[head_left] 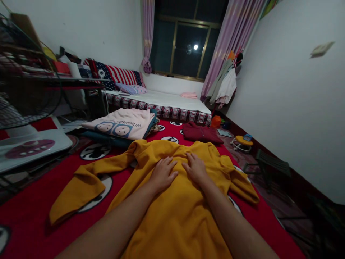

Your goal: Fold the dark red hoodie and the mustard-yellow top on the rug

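Observation:
A mustard-yellow long-sleeved garment point(175, 208) lies spread flat on a red blanket point(32, 216) with black-and-white round prints. My left hand point(162, 173) rests palm down on the garment's chest, fingers stretched out. Beside it, my right hand point(196, 168) also lies flat and open on the cloth, nearly touching the left. The garment's left sleeve point(81, 187) stretches out toward the left; the right sleeve point(239, 183) is folded in near the blanket's edge.
A stack of folded clothes topped by a pale pink printed shirt point(122, 126) sits behind left. A dark red garment point(201, 133) lies behind right. A fan point(24, 72) stands at left, a bed point(161, 102) under the window, a small dark stool point(266, 165) at right.

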A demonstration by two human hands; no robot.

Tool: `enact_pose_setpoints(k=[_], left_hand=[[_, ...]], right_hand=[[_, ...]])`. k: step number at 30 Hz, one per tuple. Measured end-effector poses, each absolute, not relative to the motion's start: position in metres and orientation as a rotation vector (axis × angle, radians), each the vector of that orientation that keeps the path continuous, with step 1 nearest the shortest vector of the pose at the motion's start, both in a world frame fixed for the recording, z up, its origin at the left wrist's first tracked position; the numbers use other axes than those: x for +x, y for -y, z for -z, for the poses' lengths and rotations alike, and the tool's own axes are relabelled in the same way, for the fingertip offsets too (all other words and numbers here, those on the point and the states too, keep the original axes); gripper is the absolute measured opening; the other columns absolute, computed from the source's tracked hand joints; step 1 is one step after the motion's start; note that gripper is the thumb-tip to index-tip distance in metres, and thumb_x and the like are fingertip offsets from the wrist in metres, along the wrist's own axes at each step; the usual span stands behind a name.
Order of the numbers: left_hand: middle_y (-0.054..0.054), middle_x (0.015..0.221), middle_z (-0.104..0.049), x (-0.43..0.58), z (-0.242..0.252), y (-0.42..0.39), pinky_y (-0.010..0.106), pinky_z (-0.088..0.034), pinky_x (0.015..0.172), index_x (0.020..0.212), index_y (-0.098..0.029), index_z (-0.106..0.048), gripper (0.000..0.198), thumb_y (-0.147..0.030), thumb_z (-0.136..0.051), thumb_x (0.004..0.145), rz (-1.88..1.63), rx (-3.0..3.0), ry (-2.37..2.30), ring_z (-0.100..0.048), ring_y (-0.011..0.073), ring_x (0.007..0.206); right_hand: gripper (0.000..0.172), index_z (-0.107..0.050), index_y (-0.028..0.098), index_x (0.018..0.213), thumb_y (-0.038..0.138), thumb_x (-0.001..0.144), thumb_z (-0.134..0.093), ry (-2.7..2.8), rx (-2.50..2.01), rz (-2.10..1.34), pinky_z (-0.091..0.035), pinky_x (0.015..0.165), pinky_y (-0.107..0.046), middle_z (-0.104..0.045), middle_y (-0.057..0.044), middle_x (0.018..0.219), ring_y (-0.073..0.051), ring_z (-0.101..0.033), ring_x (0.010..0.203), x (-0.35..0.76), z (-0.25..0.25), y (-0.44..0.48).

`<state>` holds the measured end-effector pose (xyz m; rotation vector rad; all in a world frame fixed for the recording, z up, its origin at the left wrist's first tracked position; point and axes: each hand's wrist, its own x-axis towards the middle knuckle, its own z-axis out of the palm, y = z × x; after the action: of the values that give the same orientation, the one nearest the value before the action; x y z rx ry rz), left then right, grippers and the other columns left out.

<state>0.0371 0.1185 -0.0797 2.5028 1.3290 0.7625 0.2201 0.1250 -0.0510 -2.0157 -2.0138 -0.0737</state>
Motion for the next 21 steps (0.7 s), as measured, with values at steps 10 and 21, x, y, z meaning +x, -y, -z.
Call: enact_pose_setpoints(k=[10,21], left_hand=[[0.021,0.139,-0.047,0.02,0.012,-0.166,0.053,-0.022,0.112,0.139,-0.01,-0.042,0.067,-0.045,-0.057,0.083,-0.812,2.529,-2.012,-0.033,0.0354,0.136],[0.008,0.099,-0.064,0.03,0.001,-0.117,0.031,-0.043,0.083,0.101,-0.02,-0.064,0.02,-0.028,-0.048,0.091,-0.393,3.023,-1.23,-0.058,0.021,0.095]], right_hand=[[0.045,-0.053,0.018,0.131,0.037,0.091,-0.044,1.963,-1.906,0.083,-0.028,0.108,-0.048,-0.044,-0.014,0.145,-0.029,-0.038,0.134,0.223,0.078,-0.126],[0.037,-0.059,0.016,0.109,0.043,0.089,-0.043,1.219,-1.324,-0.151,-0.049,0.086,-0.037,-0.06,-0.014,0.113,-0.021,-0.06,0.096,0.24,0.077,-0.129]])
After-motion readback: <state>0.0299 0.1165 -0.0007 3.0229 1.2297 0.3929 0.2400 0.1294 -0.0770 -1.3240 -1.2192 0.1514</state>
